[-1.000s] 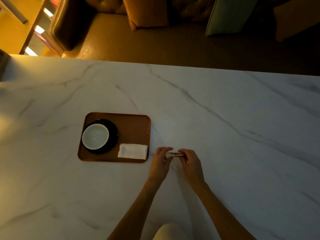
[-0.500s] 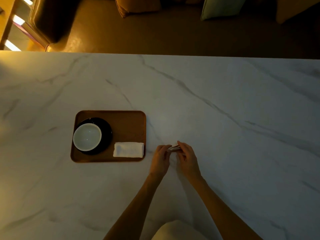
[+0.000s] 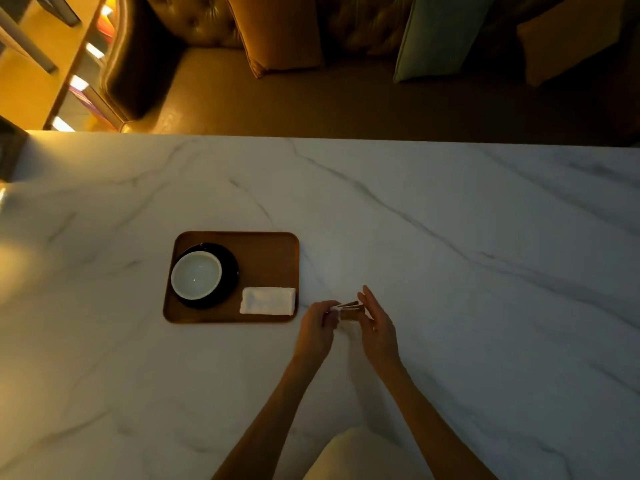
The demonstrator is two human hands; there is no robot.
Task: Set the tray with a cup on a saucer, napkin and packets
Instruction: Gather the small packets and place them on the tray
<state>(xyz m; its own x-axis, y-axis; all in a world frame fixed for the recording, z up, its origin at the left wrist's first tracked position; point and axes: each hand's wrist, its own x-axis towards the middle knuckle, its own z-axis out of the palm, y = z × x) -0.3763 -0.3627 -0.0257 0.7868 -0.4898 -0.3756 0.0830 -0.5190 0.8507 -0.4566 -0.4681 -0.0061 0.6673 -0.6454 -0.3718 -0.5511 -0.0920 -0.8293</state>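
A brown wooden tray (image 3: 266,251) lies on the white marble table (image 3: 450,271). On its left part a white cup (image 3: 196,275) stands on a black saucer (image 3: 230,271). A folded white napkin (image 3: 267,300) rests in the tray's near right corner. Just right of the tray, my left hand (image 3: 317,327) pinches the left ends of a few brown and white packets (image 3: 350,309), held on edge above the table. My right hand (image 3: 377,323) steadies their right ends with its fingers stretched out.
Beyond the table's far edge stands a brown sofa (image 3: 277,98) with an orange cushion (image 3: 277,32) and a green cushion (image 3: 440,36). A dark leather armrest (image 3: 138,64) is at the far left. A pale rounded shape (image 3: 356,455) shows at the bottom edge.
The packets have been turned up on edge and fanned slightly. My right hand's fingers have spread open against them. Both hands stay just right of the tray.
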